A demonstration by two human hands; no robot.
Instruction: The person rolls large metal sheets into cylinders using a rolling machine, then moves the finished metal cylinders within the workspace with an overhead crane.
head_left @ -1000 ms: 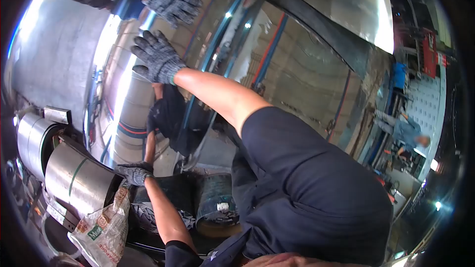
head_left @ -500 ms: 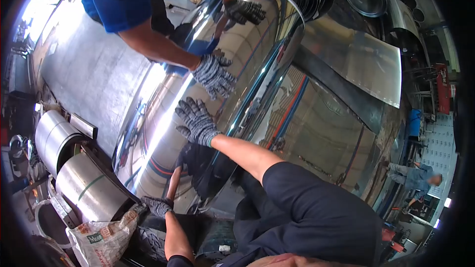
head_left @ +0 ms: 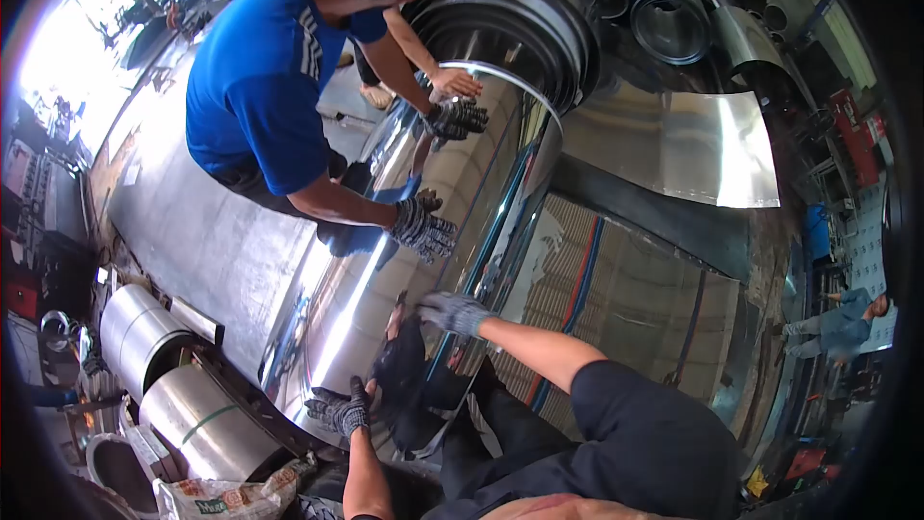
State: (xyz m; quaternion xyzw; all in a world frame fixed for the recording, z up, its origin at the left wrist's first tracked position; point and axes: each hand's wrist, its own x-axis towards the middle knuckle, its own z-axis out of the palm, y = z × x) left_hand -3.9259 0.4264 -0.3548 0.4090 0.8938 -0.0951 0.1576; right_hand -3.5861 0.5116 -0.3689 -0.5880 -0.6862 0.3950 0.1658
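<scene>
A large, shiny rolled metal sheet (head_left: 337,327) lies lengthwise before me, its surface mirror-like. My left hand (head_left: 342,411), in a grey knitted glove, is at its near end with fingers spread. On the roll's right side is my right hand (head_left: 452,313), gloved alike and slightly blurred, with fingers stretched out flat. Neither hand grips anything. Across from me, a person in a blue shirt (head_left: 255,87) rests one gloved hand (head_left: 423,228) on the roll and another gloved hand (head_left: 457,120) near its far end. Beside that is another person's bare hand (head_left: 457,82).
Two metal coils (head_left: 207,419) stand at the lower left beside a printed sack (head_left: 231,496). A flat reflective sheet (head_left: 626,318) lies to the right, with a loose sheet (head_left: 674,144) beyond. Black rings (head_left: 510,34) are stacked behind the roll. A distant person (head_left: 847,318) stands far right.
My right hand has drawn back toward me along the roll. My left hand has moved onto its near end, fingers now spread. The view has tilted up, showing more of the blue-shirted person.
</scene>
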